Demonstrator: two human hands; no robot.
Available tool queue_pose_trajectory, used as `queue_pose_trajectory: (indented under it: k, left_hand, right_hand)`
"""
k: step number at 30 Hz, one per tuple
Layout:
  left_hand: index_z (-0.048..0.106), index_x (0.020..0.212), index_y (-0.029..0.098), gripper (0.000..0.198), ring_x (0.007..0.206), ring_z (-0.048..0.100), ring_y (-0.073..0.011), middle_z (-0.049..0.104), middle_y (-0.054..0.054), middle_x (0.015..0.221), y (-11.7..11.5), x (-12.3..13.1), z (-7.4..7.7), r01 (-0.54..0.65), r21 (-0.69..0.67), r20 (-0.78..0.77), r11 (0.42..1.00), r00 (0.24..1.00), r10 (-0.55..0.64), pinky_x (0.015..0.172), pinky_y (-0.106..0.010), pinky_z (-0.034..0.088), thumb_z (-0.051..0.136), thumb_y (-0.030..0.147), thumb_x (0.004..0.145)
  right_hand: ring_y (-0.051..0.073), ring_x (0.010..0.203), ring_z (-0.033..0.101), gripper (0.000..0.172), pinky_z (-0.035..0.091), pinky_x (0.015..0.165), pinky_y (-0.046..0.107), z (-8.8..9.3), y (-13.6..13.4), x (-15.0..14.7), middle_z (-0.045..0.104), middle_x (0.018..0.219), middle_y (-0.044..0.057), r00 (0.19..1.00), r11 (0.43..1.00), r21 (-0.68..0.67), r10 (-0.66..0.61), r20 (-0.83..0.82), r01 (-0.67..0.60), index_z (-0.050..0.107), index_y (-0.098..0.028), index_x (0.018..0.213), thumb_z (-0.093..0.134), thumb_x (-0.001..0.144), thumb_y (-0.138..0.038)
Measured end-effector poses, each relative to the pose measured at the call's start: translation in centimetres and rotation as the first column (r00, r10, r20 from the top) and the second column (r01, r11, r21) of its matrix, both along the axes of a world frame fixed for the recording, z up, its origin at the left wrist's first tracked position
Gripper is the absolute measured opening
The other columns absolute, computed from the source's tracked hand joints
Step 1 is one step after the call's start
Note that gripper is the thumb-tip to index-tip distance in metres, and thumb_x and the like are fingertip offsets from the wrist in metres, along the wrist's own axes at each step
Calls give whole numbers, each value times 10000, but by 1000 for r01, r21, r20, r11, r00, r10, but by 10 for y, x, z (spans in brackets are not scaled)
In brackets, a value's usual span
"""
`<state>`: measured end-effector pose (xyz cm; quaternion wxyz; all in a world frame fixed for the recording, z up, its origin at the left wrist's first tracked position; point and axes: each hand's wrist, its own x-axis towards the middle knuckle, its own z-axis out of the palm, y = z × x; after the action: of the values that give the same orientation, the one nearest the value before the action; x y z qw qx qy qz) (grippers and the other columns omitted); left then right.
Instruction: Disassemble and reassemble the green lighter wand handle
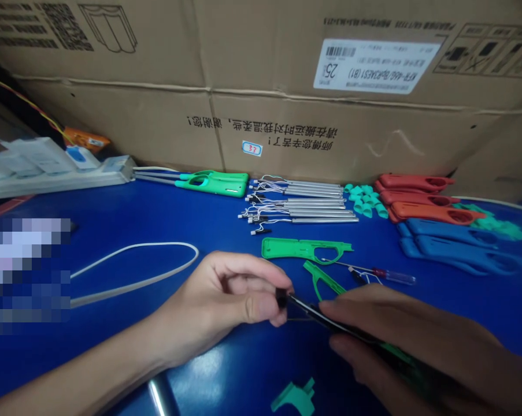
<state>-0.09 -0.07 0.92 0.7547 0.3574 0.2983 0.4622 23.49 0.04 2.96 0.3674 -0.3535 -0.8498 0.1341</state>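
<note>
Near the middle of the table, my left hand (243, 289) pinches a small black block (281, 297) between thumb and fingertips. My right hand (417, 341) is closed around a slim black tool (317, 315) with a shiny edge, its tip touching or nearly touching the block. Whether the tool is tweezers or pliers I cannot tell; something green shows beneath the hand. Just beyond lie an open green lighter shell half (282, 248), a smaller green trigger-guard piece (324, 280) and a screwdriver (395, 276) with a clear and red handle. A teal-green plastic part (295, 398) lies nearer me.
Several metal tubes with wires (317, 203) lie in a row behind, beside small teal caps (367, 199). Red shells (412, 184) and blue shells (451, 240) stack at right. An assembled green lighter (226, 184), a power strip (56, 176) and a white cable (156, 244) are left. A cardboard box (156, 110) stands behind.
</note>
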Motion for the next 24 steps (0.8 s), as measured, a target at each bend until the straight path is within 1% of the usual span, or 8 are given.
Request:
queue_pose_trajectory:
  k: [1, 3, 8, 13, 18, 21, 24]
  left_hand:
    - [796, 873, 180, 185, 657, 684, -83, 736, -43, 748, 0, 0, 0, -1, 1, -6, 1000, 1000, 1, 655, -129, 533, 864, 238, 711]
    - [796, 886, 183, 185, 659, 680, -79, 738, -42, 749, -1, -1, -1, -1, 5, -18, 1000, 1000, 1, 660, -127, 530, 855, 251, 724]
    - [802, 921, 187, 171, 683, 687, -85, 748, -53, 759, -1, 0, 1, 9, -1, -13, 1000, 1000, -9, 695, -138, 538, 829, 245, 762]
    - [803, 932, 161, 167, 686, 704, -121, 771, -99, 835, 0, 2, 4, 17, -12, 31, 1000, 999, -16, 686, -196, 565, 819, 192, 768]
    - [798, 958, 163, 163, 750, 714, -151, 777, -122, 925, -1, 2, 3, 48, -2, 54, 999, 997, -48, 696, -226, 573, 794, 177, 795]
    - [799, 958, 173, 157, 738, 706, -153, 772, -126, 981, -1, 1, 2, 44, 9, 38, 999, 998, -44, 696, -249, 577, 787, 178, 802]
    - [798, 959, 190, 164, 740, 699, -149, 770, -117, 1001, 0, 0, 2, 31, 27, 9, 999, 999, -31, 689, -243, 575, 789, 170, 797]
  right_hand:
    - [174, 734, 754, 432, 627, 568, 193, 0, 1, 0, 768, 959, -44, 1000, 1000, -4, 23, -7, -23, 681, -384, 1128, 692, 756, -165]
    - [173, 731, 754, 446, 627, 564, 194, 0, 2, 1, 769, 964, -44, 1000, 1000, -9, 26, -13, -26, 679, -386, 1139, 687, 758, -155]
    - [176, 729, 755, 363, 623, 555, 189, 2, 1, -2, 773, 951, -35, 1000, 1000, -15, -21, -11, 21, 715, -373, 1084, 690, 769, -192]
    - [166, 721, 754, 338, 618, 563, 176, 3, 1, -4, 776, 960, -30, 1000, 998, -57, -1, -1, 1, 733, -362, 1048, 674, 763, -190]
    - [169, 722, 756, 323, 616, 564, 179, 5, 0, -5, 779, 967, -18, 1000, 997, -82, -13, -8, 13, 749, -354, 1032, 670, 763, -192]
    - [180, 735, 760, 284, 617, 552, 189, 8, -1, -7, 781, 957, -8, 1000, 995, -98, -25, -1, 25, 765, -342, 995, 669, 771, -196]
    - [181, 740, 760, 278, 614, 539, 186, 10, -1, -8, 781, 953, -7, 1000, 995, -96, -18, 1, 18, 766, -336, 985, 678, 764, -191]
